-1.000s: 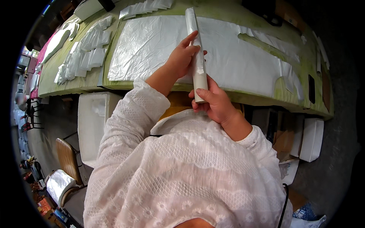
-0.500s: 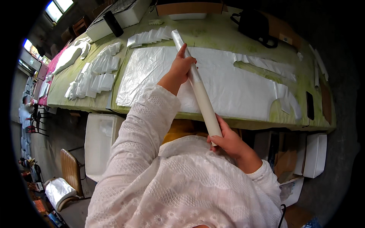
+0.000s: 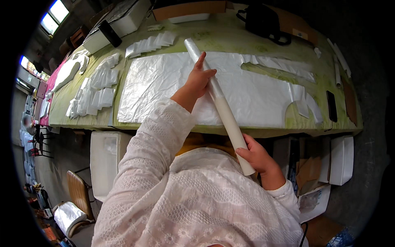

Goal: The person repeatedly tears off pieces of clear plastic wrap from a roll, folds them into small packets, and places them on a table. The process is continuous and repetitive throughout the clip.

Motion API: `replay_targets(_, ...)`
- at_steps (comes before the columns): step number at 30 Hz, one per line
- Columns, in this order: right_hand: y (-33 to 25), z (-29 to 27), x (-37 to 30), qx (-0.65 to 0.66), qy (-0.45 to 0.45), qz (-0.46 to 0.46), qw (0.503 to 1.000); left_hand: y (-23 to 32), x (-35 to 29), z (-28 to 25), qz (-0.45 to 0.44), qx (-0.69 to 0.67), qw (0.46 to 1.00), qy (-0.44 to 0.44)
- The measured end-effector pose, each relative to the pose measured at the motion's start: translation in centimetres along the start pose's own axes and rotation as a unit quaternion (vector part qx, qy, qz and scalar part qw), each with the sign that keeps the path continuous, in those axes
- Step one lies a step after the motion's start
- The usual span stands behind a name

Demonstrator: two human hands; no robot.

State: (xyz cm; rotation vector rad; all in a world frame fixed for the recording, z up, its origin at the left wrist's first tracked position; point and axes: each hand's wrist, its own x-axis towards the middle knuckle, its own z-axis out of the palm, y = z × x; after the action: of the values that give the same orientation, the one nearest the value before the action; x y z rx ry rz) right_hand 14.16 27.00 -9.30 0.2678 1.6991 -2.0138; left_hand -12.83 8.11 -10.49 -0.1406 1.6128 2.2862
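White tube (image 3: pixel 227 120), gripped high by left fingers (image 3: pixel 210 73), low by right fingers (image 3: pixel 249 141)

Nothing legible anywhere in view. Closest candidate: small pale label (image 3: pixel 300 33) on the brown carton (image 3: pixel 289 26), between 1 and 2 o'clock, too small to make out. Blue-and-white pattern on the bag (image 3: pixel 341 238) at the frame edge, 4 o'clock; can't tell if it's print or just decoration. Coloured packs (image 3: pixel 50 233) at 8 o'clock, squeezed by the fisheye rim, any marking unresolvable. Phone (image 3: pixel 331 106) at 3 o'clock: dark face, no readout.
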Motion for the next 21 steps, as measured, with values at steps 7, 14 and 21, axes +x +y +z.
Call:
replay_targets(7,2.1,-1.7,-1.5,-0.004,0.007,-0.003,1.000,-0.3,2.9,-3.1,-0.042,-0.191,0.980,-0.025)
replay_targets(14,3.3,-7.2,-9.1,-0.018,-0.004,0.041,0.999,3.5,3.8,-5.4,-0.046,-0.074,0.987,0.138)
replay_targets(21,-2.6,-4.7,-3.1,-0.351,0.164,-0.153,0.909,2.5,-1.9,-4.6,-0.089,0.142,0.985,0.030)
